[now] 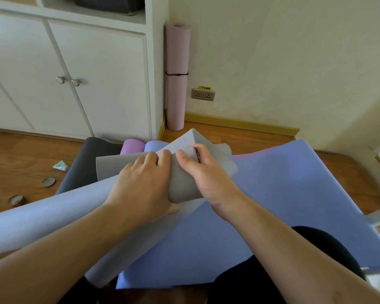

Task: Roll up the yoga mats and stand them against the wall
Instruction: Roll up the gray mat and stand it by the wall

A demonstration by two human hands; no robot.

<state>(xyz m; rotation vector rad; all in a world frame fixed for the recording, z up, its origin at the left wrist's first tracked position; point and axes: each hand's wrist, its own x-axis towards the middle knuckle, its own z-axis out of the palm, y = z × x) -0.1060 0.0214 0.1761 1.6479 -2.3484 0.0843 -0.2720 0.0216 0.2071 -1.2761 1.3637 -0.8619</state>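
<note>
A grey yoga mat (182,183) is partly rolled in front of me, its loose corner sticking up. My left hand (140,185) grips the roll from the left, and my right hand (204,172) grips it from the right with the thumb on top. Under it a blue mat (283,194) lies spread flat. A pale blue-grey rolled mat (42,218) lies across the lower left. A pink rolled mat (177,75), tied with a black band, stands upright in the corner against the wall.
A dark grey mat (81,170) lies on the wooden floor beside purple (132,145) and blue (154,145) rolled ends. White cabinet doors (75,80) stand at the left. Two round lids (48,182) and a small teal packet (61,165) lie on the floor. A wall socket (203,94) sits low.
</note>
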